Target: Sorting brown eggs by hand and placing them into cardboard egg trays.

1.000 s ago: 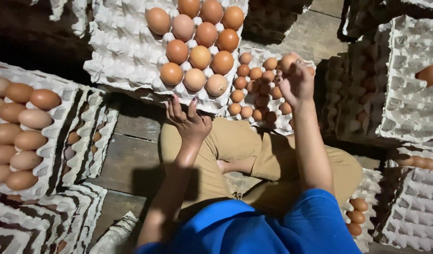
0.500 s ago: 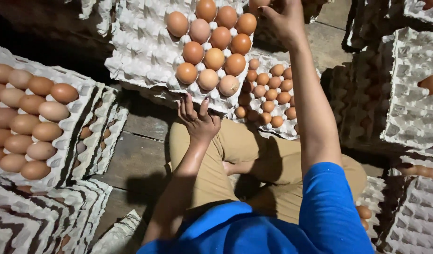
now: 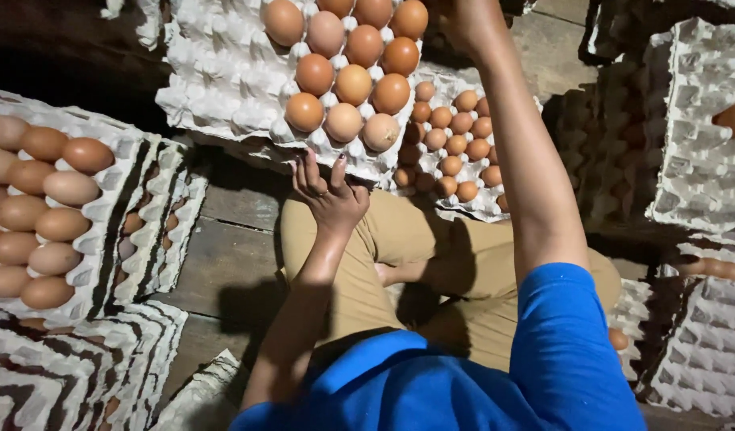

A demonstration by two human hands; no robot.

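Grey pulp egg tray (image 3: 224, 88), half filled with brown eggs (image 3: 343, 80), rests against the spread, unclenched fingers of the left hand (image 3: 327, 195). The right hand (image 3: 463, 20) reaches past its far edge; its grip is out of view.

The left hand (image 3: 329, 195) props the near edge of a grey moulded-pulp egg tray (image 3: 224, 80). Above its fingers the tray's right part is packed with brown eggs (image 3: 347, 84); the cups to their left are bare and reachable. Left of the hand, a strip of dark wooden floor planks (image 3: 232, 247) gives a passage, walled further left by a stack of pulp trays filled with brown eggs (image 3: 40, 215). Right of the hand, the raised right forearm (image 3: 527, 183) crosses the way to a lower tray of smaller brown eggs (image 3: 455, 152). Below, tan-trousered legs (image 3: 415, 247) fill the space.
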